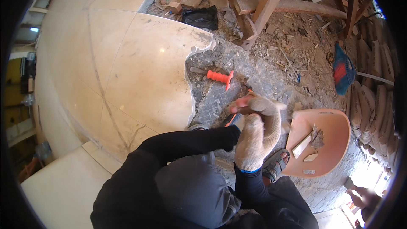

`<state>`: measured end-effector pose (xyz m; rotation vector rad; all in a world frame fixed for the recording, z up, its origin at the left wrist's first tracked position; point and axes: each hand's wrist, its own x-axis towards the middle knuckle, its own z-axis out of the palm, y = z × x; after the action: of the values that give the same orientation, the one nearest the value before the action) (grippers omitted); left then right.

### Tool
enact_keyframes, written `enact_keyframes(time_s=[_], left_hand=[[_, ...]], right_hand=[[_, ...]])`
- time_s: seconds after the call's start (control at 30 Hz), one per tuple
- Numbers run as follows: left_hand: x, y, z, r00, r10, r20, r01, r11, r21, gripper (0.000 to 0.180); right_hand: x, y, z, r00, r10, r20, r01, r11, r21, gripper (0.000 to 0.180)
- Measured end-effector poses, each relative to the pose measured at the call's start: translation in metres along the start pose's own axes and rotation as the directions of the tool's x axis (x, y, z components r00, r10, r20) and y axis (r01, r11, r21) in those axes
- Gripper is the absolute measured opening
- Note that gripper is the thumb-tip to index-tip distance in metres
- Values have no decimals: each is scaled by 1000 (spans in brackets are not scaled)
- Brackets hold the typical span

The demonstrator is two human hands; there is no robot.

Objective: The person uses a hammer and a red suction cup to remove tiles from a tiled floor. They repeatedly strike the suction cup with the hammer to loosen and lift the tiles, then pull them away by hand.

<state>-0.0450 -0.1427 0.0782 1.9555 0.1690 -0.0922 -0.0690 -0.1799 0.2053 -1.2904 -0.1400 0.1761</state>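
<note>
My right hand, in a cream knit work glove with a blue cuff edge, is raised in front of me. My left hand meets it there; bare-looking fingertips show beside the pale glove fabric. Motion smears both hands, and they overlap, so which fingers grip what is unclear. Beneath them, partly hidden, lies an orange and black tool handle. Left of the hands a chisel with an orange grip and round hand guard rests on the rough ground, its tip close to the broken tile edge.
Large cream floor tiles cover the left side, ending in a jagged edge. An orange-pink basin holding tile shards stands at right, near my sandaled foot. Wooden trestle legs rise beyond. Stacked sacks and a blue-red bag lie farther right.
</note>
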Motion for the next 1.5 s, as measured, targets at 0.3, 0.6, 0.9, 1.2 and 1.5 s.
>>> enact_keyframes(time_s=[0.3, 0.6, 0.9, 1.2, 1.5], left_hand=[[-16, -52, -79, 922, 259, -289, -102, 880, 464, 81], [28, -98, -117, 991, 115, 68, -125, 626, 770, 48], [32, -107, -153, 981, 112, -161, -54, 942, 331, 31], [12, -139, -208, 879, -332, -342, 139, 865, -482, 27], [4, -142, -165, 893, -278, -354, 168, 935, -312, 27]], right_hand=[[42, 75, -87, 883, 253, -395, -401, 844, -356, 29], [13, 153, -102, 750, 607, -261, -435, 156, -887, 73], [14, 156, -108, 805, 520, -284, -481, 295, -825, 51], [13, 162, -114, 478, 872, 108, -807, 387, 445, 28], [17, 147, -119, 475, 874, 104, -840, 415, 351, 26]])
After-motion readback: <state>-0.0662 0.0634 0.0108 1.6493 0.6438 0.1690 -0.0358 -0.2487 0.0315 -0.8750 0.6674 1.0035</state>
